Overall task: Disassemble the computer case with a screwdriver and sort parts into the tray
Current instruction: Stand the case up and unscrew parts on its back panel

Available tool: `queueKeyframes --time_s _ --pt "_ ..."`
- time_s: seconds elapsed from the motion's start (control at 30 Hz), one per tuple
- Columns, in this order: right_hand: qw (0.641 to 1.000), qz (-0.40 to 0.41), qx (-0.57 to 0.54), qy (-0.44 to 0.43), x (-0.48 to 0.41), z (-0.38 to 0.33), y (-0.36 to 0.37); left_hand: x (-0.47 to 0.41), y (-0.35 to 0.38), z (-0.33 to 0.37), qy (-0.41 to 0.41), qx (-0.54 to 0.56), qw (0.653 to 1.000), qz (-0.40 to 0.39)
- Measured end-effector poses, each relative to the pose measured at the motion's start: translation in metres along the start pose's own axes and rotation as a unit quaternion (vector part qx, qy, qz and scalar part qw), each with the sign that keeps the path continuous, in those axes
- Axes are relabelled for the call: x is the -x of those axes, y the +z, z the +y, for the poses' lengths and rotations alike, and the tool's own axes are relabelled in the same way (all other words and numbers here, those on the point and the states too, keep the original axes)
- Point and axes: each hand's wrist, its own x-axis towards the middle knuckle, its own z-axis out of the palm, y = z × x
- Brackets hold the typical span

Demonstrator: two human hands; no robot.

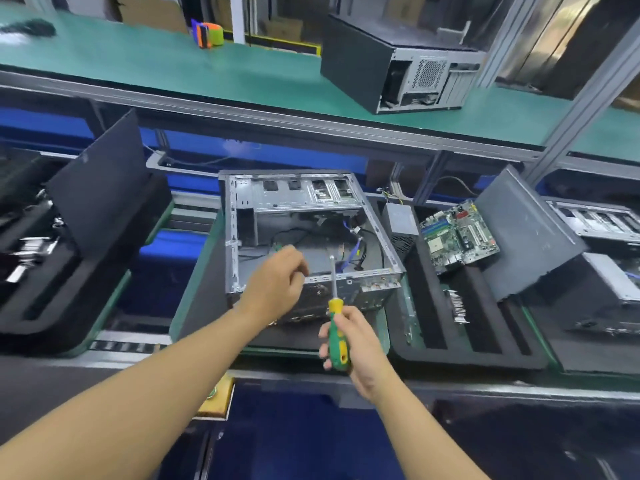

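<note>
An open grey computer case (301, 199) lies on its side on a green mat in front of me, its inside mostly bare with loose black and blue cables. My right hand (360, 344) grips a green and yellow screwdriver (337, 337), shaft pointing up towards the case's near wall. My left hand (277, 282) hovers over the near left part of the case with fingers curled; a small green thing shows at its fingertips, too small to identify. Right of the case, a black foam tray (429, 327) holds a green motherboard (459, 235) and a grey power supply (401, 220).
A dark side panel (526, 233) leans in the tray at the right. Another black tray (45, 271) with a leaning panel (100, 188) stands at the left. A second computer case (398, 64) and a tape dispenser (207, 33) sit on the green upper shelf.
</note>
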Motion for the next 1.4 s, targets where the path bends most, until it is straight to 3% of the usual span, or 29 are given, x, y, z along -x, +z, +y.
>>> queueKeyframes --time_s 0.07,0.1,0.17,0.23,0.3,0.6,0.87,1.07,1.4 --pt "0.998 0.0 0.059 0.027 0.007 0.007 0.011 0.023 0.01 -0.002 -0.133 0.106 0.985 -0.007" --pt "0.996 0.004 0.085 0.041 0.01 0.01 0.015 0.032 0.018 -0.001 -0.245 0.196 0.949 -0.014" --pt "0.99 0.013 0.124 0.064 0.015 0.015 0.021 0.046 0.034 0.003 -0.435 0.361 0.823 -0.065" --pt "0.985 0.022 0.15 0.08 0.019 0.019 0.024 0.059 0.045 0.003 -0.481 0.454 0.74 -0.125" --pt "0.981 0.036 0.164 0.092 0.021 0.024 0.025 0.07 0.052 0.0 -0.476 0.505 0.71 -0.119" --pt "0.971 0.078 0.17 0.151 0.02 0.06 0.029 0.098 0.061 -0.008 -0.498 0.494 0.706 -0.096" --pt "0.97 0.093 0.174 0.142 -0.003 0.073 0.034 0.091 0.072 -0.022 -0.516 0.461 0.721 -0.031" --pt "0.973 0.091 0.164 0.135 -0.004 0.082 0.036 0.099 0.079 -0.032 -0.518 0.471 0.713 -0.016" --pt "0.975 0.097 0.157 0.127 -0.005 0.083 0.036 0.097 0.079 -0.036 -0.499 0.453 0.739 -0.028"
